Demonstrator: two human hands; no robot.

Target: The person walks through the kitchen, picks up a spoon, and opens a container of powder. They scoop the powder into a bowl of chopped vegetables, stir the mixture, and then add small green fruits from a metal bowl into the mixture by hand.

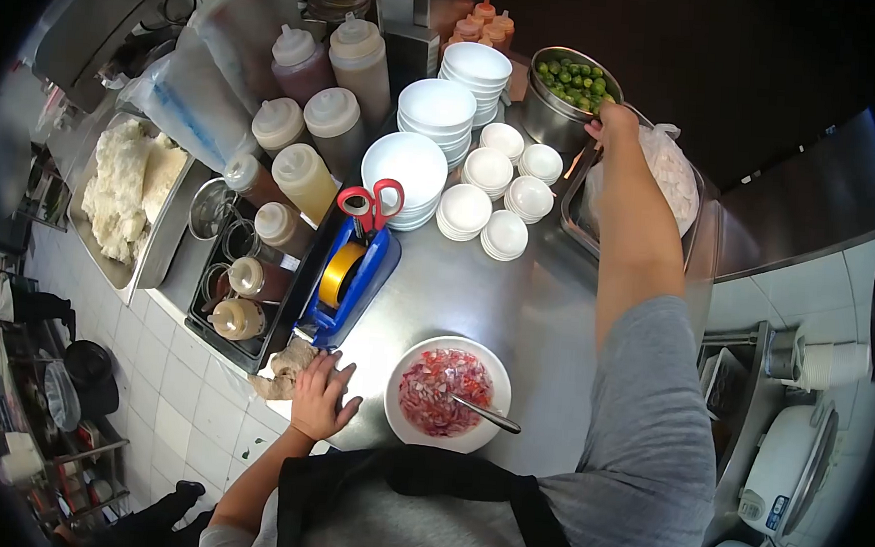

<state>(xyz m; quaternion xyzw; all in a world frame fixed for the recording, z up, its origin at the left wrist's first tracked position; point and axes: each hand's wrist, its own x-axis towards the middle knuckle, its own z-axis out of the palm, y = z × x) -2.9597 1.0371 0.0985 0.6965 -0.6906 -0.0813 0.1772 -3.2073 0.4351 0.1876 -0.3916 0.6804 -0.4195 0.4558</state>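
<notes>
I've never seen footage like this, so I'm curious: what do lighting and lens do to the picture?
Head view: black corners, fisheye-like bowing toward the edges; pale glare on the metal counter; very dark upper right; bowl fairly sharp, distant shelves at lower left softer.

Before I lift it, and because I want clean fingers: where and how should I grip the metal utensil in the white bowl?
Probably pinch the metal utensil near its free end, coming from your right and above. Its handle slants out past the right rim of the white bowl, while the chopped red-and-white mix hides its other end.
</notes>
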